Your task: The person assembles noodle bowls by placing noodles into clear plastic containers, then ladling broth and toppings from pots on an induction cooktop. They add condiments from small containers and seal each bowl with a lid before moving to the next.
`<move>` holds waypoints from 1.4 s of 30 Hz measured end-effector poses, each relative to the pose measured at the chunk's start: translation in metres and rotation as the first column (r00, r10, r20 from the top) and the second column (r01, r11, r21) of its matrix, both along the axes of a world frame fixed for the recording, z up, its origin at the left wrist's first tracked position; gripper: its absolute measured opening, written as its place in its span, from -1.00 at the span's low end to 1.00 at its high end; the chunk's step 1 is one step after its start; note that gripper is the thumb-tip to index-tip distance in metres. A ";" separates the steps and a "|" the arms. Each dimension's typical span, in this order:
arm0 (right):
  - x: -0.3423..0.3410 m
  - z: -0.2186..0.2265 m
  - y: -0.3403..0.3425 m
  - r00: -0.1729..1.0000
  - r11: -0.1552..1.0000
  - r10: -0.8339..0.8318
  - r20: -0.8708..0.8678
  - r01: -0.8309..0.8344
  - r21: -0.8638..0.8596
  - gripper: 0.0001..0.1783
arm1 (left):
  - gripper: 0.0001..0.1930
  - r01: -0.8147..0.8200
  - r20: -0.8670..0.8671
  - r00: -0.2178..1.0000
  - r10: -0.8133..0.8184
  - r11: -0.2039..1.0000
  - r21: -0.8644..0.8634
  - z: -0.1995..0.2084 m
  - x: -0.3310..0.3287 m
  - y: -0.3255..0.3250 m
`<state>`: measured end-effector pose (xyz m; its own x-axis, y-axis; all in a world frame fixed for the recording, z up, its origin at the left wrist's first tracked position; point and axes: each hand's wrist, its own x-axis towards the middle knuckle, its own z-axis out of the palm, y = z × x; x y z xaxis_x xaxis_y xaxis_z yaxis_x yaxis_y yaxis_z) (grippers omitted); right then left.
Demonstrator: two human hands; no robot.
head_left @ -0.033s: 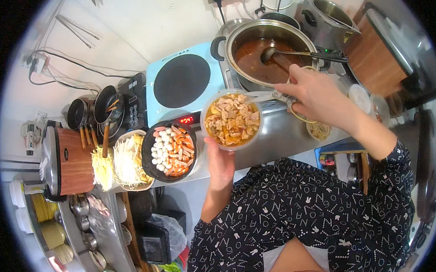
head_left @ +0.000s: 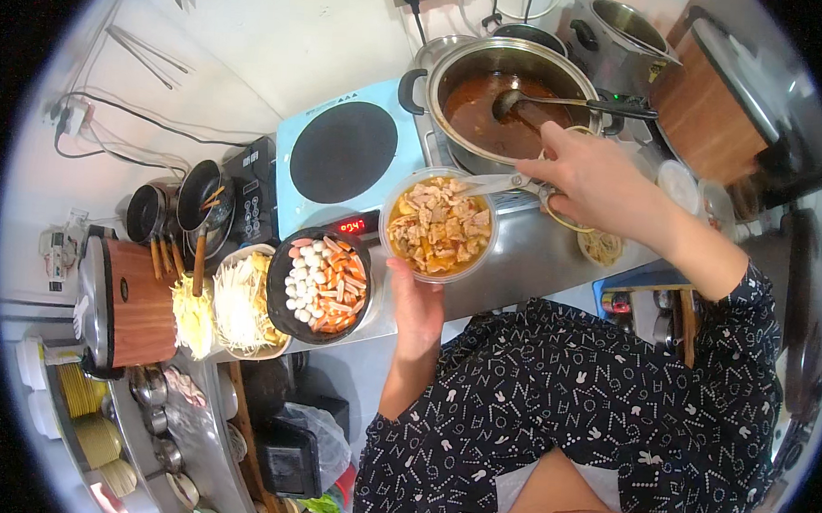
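My left hand (head_left: 416, 307) is closed round the near side of a clear round plastic tub (head_left: 493, 231). Cut pieces of cooked meat (head_left: 440, 219) sit in orange broth inside it. Held by their yellowish handles in my right hand (head_left: 598, 178), a pair of scissors (head_left: 499, 183) reaches over the tub's right rim, the blade tips among the meat. Just behind stands a steel pot (head_left: 470, 154) of reddish-brown soup, a black-handled ladle (head_left: 610, 107) lying across it. To the left of the tub is a black bowl (head_left: 284, 322) of white balls and orange-and-white sticks.
A light-blue electric hob (head_left: 293, 128) stands behind the black bowl. Further left are a bowl of pale shreds (head_left: 244, 304), black pans (head_left: 198, 197) and a wood-sided cooker (head_left: 138, 304). Another wood-sided cooker (head_left: 716, 96) stands at the right. Shelves of dishes (head_left: 100, 435) are at lower left.
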<state>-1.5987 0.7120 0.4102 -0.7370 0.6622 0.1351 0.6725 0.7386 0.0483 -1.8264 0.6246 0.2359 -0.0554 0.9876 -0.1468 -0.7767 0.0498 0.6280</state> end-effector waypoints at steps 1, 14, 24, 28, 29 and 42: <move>-0.003 0.000 0.002 1.000 1.000 0.003 0.005 -0.003 0.003 -0.50 | -0.19 -0.012 -0.006 1.000 0.012 1.000 0.001 -0.002 0.001 0.000; 0.019 0.015 0.029 0.979 0.984 -0.177 -0.100 0.179 0.014 -0.65 | -0.21 -0.009 0.048 0.999 0.007 0.999 0.032 0.001 0.005 0.015; -0.004 0.004 0.033 0.997 0.991 0.045 0.065 -0.053 0.121 -0.79 | -0.24 0.024 0.012 1.000 -0.024 1.000 0.008 -0.003 0.007 0.024; -0.004 0.006 0.038 0.999 0.999 0.007 0.032 -0.009 0.052 -0.75 | -0.24 0.028 0.023 0.999 -0.027 1.000 -0.015 -0.009 0.004 0.025; -0.004 0.006 0.039 1.000 0.998 0.009 0.026 -0.010 0.055 -0.74 | -0.24 0.017 0.006 1.000 -0.016 0.997 -0.074 -0.009 0.003 0.025; 0.015 0.013 0.054 0.984 0.981 -0.149 0.099 0.134 0.141 -0.67 | -0.22 0.031 0.035 0.999 -0.031 1.000 0.002 -0.003 0.001 0.023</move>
<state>-1.5840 0.7656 0.4236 -0.6521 0.7424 0.1535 0.7551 0.6182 0.2182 -1.8255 0.6480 0.2330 -0.0197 0.9891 -0.1462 -0.7960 0.0730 0.6008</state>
